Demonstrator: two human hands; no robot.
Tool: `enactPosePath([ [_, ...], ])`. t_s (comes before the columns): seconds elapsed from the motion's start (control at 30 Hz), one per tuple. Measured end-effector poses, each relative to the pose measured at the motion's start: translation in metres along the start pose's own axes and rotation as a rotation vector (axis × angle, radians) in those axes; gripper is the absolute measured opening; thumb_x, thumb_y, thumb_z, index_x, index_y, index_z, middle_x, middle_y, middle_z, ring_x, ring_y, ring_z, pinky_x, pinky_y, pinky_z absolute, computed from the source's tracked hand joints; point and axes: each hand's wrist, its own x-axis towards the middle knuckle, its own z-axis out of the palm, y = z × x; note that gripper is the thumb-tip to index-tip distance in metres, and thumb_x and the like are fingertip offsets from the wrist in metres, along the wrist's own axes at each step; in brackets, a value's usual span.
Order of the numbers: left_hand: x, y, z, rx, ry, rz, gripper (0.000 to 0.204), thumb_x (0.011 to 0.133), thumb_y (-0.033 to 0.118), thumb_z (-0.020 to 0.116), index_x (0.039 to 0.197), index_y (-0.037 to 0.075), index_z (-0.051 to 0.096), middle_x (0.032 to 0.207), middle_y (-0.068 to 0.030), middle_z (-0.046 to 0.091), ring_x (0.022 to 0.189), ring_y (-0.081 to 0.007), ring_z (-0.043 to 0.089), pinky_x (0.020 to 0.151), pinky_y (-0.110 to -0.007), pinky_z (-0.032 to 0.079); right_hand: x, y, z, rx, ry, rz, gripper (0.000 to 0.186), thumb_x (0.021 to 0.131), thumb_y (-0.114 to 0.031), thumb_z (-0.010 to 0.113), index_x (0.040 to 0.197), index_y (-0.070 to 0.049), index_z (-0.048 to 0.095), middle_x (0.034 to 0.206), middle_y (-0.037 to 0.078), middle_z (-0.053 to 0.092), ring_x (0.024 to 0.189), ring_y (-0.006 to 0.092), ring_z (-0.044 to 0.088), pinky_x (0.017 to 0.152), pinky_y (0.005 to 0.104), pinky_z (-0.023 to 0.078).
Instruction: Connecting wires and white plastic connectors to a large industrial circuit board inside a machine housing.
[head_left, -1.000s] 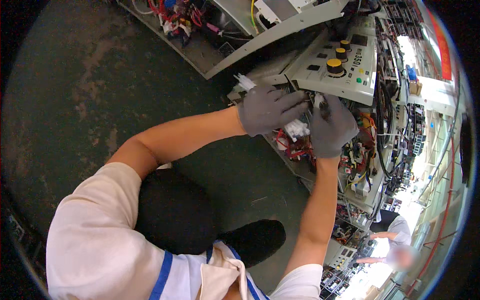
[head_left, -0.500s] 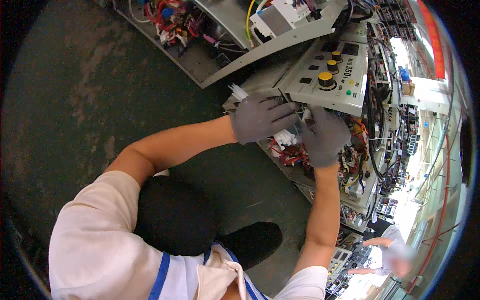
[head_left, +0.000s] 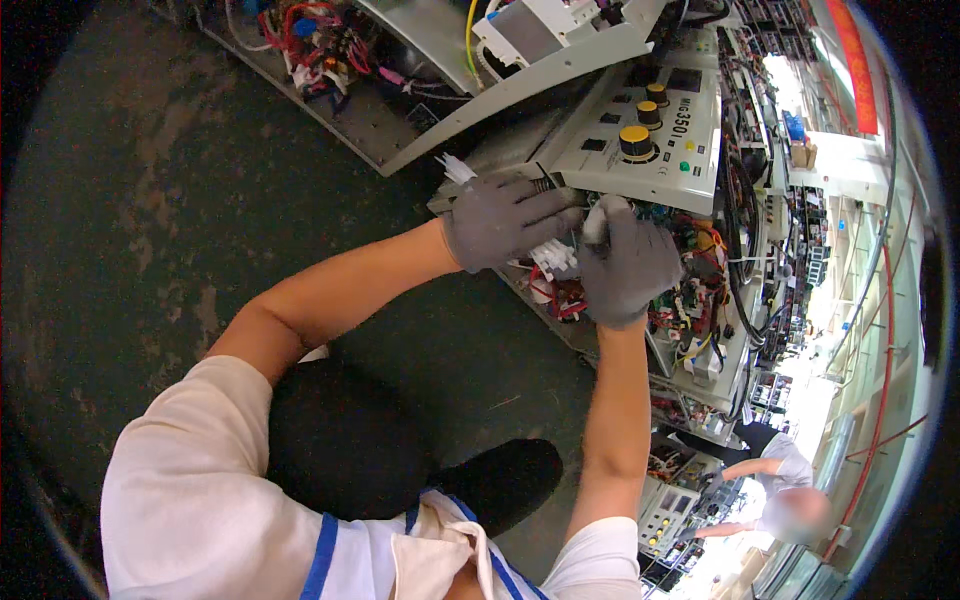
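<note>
My left hand (head_left: 508,222), in a grey glove, is closed around a bundle of thin white strips that look like cable ties (head_left: 553,258); their ends stick out on both sides of the palm. My right hand (head_left: 628,262), gloved alike, is right beside it with bent fingers closed together; what they pinch, if anything, is hidden. Both hands are over the open interior of a machine, just below its tilted grey control panel (head_left: 640,140) with yellow-topped black knobs. Red wires (head_left: 560,302) show beneath the strips.
Another open metal chassis (head_left: 520,90) with coloured wires stands at the upper left. Black cables (head_left: 742,230) run along the machine's right side, past a row of similar units. A co-worker (head_left: 785,475) reaches over a unit at the lower right. Dark green floor (head_left: 200,180) lies to the left.
The whole view has shifted a little, so the machine and both hands appear slightly farther left. My right hand's fingers have turned and bent more; my left keeps the white strips.
</note>
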Motion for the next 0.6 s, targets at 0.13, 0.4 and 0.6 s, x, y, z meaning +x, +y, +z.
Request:
enactPosePath([
  [0.13,0.001,0.002,-0.001,-0.069,-0.077,-0.051,0.049,0.068,0.026,0.059,0.116,0.015,0.058,0.112,-0.0052,0.060,0.083,-0.0202,0.063,0.067,-0.034,0.051,0.013,-0.010,-0.015,0.065,0.040,0.016,0.018,0.072,-0.012,0.068,0.089,-0.008,0.063,0.068,0.009,0.060,0.057,0.0273,0.057,0.053,0.0349,0.045],
  [0.4,0.023,0.002,-0.002,-0.168,-0.132,-0.110,0.048,0.071,0.017,0.058,0.119,0.014,0.058,0.105,-0.0097,0.064,0.083,-0.0287,0.064,0.070,-0.038,0.052,-0.091,-0.043,-0.009,0.366,0.085,1.043,0.033,0.086,-0.022,0.060,0.117,-0.012,0.061,0.084,0.013,0.068,0.068,0.0289,0.065,0.062,0.0372,0.051],
  [0.6,-0.015,-0.017,0.003,-0.405,-0.190,-0.237,0.027,0.081,0.010,0.061,0.107,0.008,0.067,0.108,-0.0110,0.067,0.096,-0.0268,0.065,0.079,-0.036,0.054,-0.114,-0.054,0.038,0.209,-0.037,0.913,0.072,0.079,-0.021,0.062,0.143,-0.017,0.029,0.081,0.016,0.064,0.067,0.0325,0.064,0.054,0.0457,0.048],
])
